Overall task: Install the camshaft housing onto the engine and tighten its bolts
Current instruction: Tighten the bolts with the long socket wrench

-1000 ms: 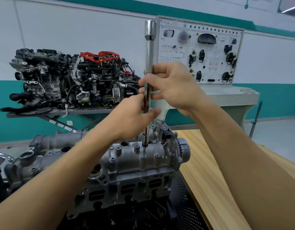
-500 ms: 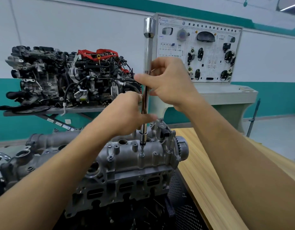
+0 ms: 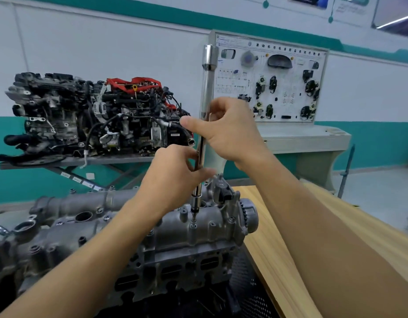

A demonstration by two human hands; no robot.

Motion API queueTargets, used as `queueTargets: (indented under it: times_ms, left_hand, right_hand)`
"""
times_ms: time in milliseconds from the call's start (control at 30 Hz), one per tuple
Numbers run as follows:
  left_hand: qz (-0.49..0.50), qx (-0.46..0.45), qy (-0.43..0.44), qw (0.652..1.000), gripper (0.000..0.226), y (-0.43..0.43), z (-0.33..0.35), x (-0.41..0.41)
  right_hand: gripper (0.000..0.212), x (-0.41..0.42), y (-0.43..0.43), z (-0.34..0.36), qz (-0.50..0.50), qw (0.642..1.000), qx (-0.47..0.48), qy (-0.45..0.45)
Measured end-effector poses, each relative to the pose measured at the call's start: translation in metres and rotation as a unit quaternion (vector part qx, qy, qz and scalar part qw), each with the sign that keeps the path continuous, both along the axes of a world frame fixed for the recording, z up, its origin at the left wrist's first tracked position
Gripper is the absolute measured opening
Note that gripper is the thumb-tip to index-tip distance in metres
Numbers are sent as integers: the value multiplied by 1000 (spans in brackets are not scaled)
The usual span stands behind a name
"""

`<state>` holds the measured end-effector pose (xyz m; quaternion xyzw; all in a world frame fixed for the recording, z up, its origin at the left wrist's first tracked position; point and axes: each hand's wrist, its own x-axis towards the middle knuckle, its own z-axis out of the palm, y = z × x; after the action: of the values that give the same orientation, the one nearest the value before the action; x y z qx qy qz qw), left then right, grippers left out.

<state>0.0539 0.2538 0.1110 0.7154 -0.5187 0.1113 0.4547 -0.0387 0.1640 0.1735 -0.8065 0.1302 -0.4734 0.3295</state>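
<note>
Left hand (image 3: 175, 177) pinches the socket driver (image 3: 207, 88) low, right hand (image 3: 230, 131) grips higher; if I tilt it, it could slip off the bolt (image 3: 193, 224).

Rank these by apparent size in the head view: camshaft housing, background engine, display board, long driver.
1. camshaft housing, though nearness to the camera inflates it
2. background engine
3. display board
4. long driver

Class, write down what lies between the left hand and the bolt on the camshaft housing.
The head view shows only the lower end of the driver: bare shaft and socket running from the left hand down to the bolt on the camshaft housing.
</note>
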Motion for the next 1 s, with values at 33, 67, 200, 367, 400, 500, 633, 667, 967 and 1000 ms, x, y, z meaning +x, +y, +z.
queueTargets:
  times_ms: [33,67,200,367,400,500,633,667,967,1000]
  left_hand:
    - [2,6,-3,1000,33,-1,1,-1]
    - [-13,24,-4,1000,33,-1,3,0]
    - [-128,110,65,983,14,6,18,4]
    - [-102,52,72,991,14,6,6,1]
    - [-71,23,51,996,13,4,3,-1]
    - [-39,9,18,999,24,1,-2,0]
    - [-121,54,95,987,12,3,3,11]
    - [-136,66,110,982,18,4,3,14]
    - [-92,-43,96,990,4,4,-15,7]
    - [-111,-33,94,989,10,5,-13,6]
  right_hand:
    - [36,0,-1,0,-6,1000,-5,14]
    - [40,-2,-2,1,2,999,4,33]
    - [9,-13,-4,4,151,979,124,58]
    - [32,-5,-4,-1,14,1000,-7,17]
    - [40,-2,-3,-2,-33,998,-48,3]
    - [41,2,0,-3,-41,997,-66,21]
    - [11,-10,-6,1,194,973,91,86]
    - [12,-12,-9,2,217,967,101,83]
    - [25,3,-14,-9,32,999,-21,21]
    - [23,1,-14,-7,53,998,-11,41]
